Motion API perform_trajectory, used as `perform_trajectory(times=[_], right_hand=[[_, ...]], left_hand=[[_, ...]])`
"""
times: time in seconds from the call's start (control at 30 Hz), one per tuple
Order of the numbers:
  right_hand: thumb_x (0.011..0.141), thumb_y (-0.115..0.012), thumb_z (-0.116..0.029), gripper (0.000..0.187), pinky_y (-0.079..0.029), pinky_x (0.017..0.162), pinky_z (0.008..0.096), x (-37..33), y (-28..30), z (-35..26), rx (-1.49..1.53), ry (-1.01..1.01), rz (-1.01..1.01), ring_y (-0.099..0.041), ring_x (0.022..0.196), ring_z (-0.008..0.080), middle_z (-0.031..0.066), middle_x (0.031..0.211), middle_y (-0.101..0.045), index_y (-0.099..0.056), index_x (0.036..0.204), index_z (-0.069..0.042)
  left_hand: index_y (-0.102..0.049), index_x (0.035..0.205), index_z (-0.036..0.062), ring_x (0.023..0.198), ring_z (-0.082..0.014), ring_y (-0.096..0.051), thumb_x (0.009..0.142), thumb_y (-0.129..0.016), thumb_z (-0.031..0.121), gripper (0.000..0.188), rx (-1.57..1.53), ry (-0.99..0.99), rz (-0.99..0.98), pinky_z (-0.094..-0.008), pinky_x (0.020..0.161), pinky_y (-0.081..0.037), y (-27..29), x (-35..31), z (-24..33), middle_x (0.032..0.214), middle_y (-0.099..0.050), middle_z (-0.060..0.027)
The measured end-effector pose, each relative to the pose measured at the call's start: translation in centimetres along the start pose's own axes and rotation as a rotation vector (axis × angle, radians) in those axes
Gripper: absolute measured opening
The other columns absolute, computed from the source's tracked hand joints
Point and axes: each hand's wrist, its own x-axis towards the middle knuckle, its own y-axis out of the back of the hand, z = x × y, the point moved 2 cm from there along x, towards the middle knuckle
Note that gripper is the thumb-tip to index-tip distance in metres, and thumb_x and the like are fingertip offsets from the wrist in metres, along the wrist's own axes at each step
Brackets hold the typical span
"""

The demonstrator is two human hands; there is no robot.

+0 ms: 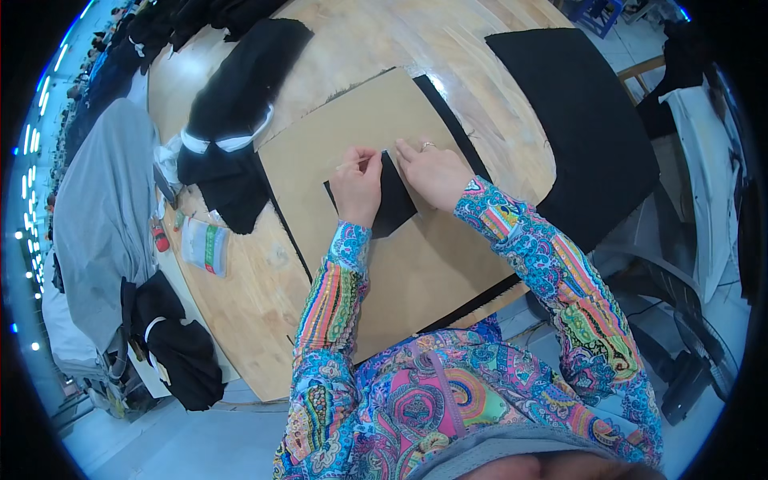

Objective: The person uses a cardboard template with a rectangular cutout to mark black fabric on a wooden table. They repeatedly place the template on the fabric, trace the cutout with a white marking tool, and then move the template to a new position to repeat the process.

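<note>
A large brown sheet of card or paper (312, 148) lies on black cloth (450, 120), whose edges stick out around it. On the sheet rests a smaller dark piece of cloth (396, 206), with a tiny pale spot at its top end. My left hand (356, 190) lies over the left part of this piece, thumb and forefinger pinched together beside its top. What the pinch holds, if anything, is too small to make out. My right hand (436, 174) rests on the sheet just right of the dark piece, its fingers stretched out and a ring on one.
A wooden table (352, 48) bears everything. A black cloth stack (576, 120) hangs over its right edge. At left are a black bundle tied with white (232, 144), a clear packet (204, 246) and a small red object (160, 236). A fan (680, 320) stands at lower right.
</note>
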Motion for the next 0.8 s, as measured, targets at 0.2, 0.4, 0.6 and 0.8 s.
perform_trajectory(times=[0.2,0.4,0.6,0.8], right_hand=[[0.081,-0.055,-0.009,0.036,-0.056,0.075,0.0353,-0.6,0.1,0.5,-0.031,-0.006,-0.052,-0.055,0.111,0.0324,0.0134,0.135,-0.046,-0.056,0.115,0.003],[0.082,-0.053,-0.011,0.033,-0.056,0.074,0.0349,-0.4,0.1,0.3,-0.018,0.011,0.007,-0.056,0.109,0.0309,0.0147,0.132,-0.049,-0.058,0.112,0.004],[0.080,-0.055,-0.009,0.040,-0.056,0.074,0.0341,0.0,0.1,0.3,-0.014,0.007,0.006,-0.055,0.110,0.0342,0.0119,0.136,-0.045,-0.054,0.118,0.002],[0.065,-0.069,-0.005,0.057,-0.056,0.075,0.0345,0.1,-0.1,-0.1,-0.022,0.025,0.015,-0.055,0.111,0.0351,0.0122,0.137,-0.045,-0.052,0.120,0.002]], left_hand=[[-0.063,0.085,-0.0002,0.072,-0.0146,-0.066,0.082,-0.065,0.010,0.011,0.038,0.008,-0.002,-0.0267,0.066,-0.051,-0.9,-0.4,0.7,0.077,-0.068,-0.0103],[-0.063,0.085,0.0031,0.070,-0.0200,-0.067,0.082,-0.064,0.011,0.009,0.112,-0.065,-0.020,-0.0299,0.063,-0.051,-0.5,-0.5,1.3,0.075,-0.068,-0.0113],[-0.056,0.080,0.0068,0.066,-0.0288,-0.061,0.080,-0.062,0.007,0.006,0.183,-0.281,-0.124,-0.0377,0.058,-0.048,0.1,-3.9,2.7,0.069,-0.059,-0.0116],[-0.058,0.083,0.0055,0.067,-0.0276,-0.062,0.080,-0.062,0.007,0.005,0.205,-0.237,-0.288,-0.0364,0.060,-0.049,1.6,-7.8,3.9,0.070,-0.060,-0.0113]])
